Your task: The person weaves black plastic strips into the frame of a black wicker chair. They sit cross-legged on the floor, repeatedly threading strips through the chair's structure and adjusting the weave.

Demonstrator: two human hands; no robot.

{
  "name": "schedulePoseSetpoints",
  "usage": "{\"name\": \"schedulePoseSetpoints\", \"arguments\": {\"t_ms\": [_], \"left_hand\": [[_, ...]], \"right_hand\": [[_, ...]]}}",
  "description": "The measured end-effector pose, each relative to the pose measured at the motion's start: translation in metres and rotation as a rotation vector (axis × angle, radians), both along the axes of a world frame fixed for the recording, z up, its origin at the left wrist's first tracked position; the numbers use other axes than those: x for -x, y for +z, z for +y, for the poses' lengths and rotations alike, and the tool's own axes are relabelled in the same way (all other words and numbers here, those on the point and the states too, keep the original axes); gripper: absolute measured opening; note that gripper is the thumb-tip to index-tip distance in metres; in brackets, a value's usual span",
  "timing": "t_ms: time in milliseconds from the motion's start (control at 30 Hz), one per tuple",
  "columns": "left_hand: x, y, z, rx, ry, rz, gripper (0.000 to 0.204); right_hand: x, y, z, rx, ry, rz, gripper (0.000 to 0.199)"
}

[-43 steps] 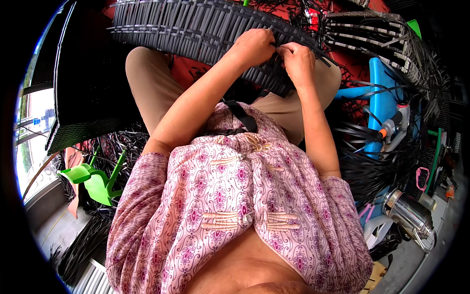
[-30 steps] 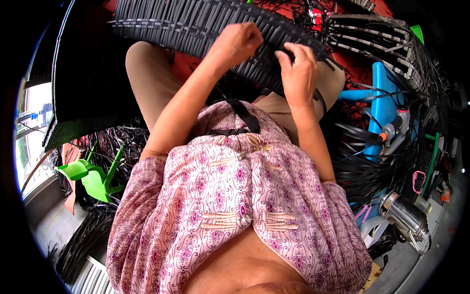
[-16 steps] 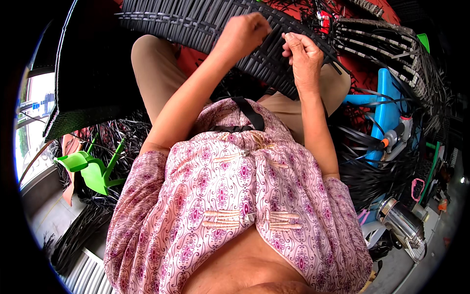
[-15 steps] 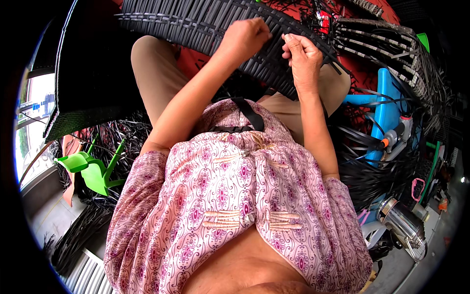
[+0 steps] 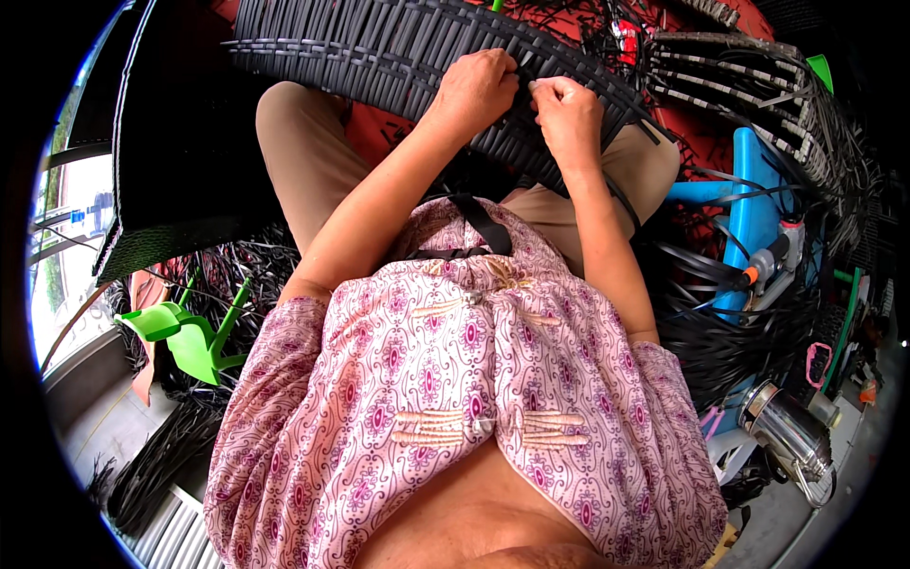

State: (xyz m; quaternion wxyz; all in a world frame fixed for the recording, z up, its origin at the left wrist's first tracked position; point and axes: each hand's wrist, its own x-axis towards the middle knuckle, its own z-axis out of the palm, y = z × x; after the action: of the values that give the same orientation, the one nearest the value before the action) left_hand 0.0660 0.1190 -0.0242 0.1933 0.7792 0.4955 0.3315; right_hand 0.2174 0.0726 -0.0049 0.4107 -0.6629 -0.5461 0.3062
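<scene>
— Why is that woven panel [image 5: 398,52] lying across the knees like that?

— It keeps the dark wicker piece steady and close, so both hands can meet on its near edge. The left hand [image 5: 474,90] presses down on the weave, fingers curled over the strands as a narrow grip. The right hand [image 5: 567,114] sits just beside it, its grip pinched tight on a thin black strand at the same spot.

— So the two hands are touching?

— Nearly; thumbs meet over the edge. I cannot tell how far the strand runs.

— And the clutter?

— Loose black strips [image 5: 730,341] are heaped by the right knee, within reach, near a blue plastic stool [image 5: 754,204]. A green plastic piece [image 5: 185,337] lies at the left, well apart.
</scene>
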Motion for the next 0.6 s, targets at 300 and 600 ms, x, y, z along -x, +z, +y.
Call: {"name": "schedulePoseSetpoints", "arguments": {"t_ms": [300,600], "left_hand": [[0.012,0.012,0.009,0.1,-0.155,0.026,0.023],[0.033,0.018,0.021,0.12,-0.186,0.142,0.021]], "right_hand": [[-0.008,0.001,0.014,-0.004,0.17,-0.203,0.023],[0.008,0.006,0.002,-0.189,0.144,-0.364,0.022]]}}
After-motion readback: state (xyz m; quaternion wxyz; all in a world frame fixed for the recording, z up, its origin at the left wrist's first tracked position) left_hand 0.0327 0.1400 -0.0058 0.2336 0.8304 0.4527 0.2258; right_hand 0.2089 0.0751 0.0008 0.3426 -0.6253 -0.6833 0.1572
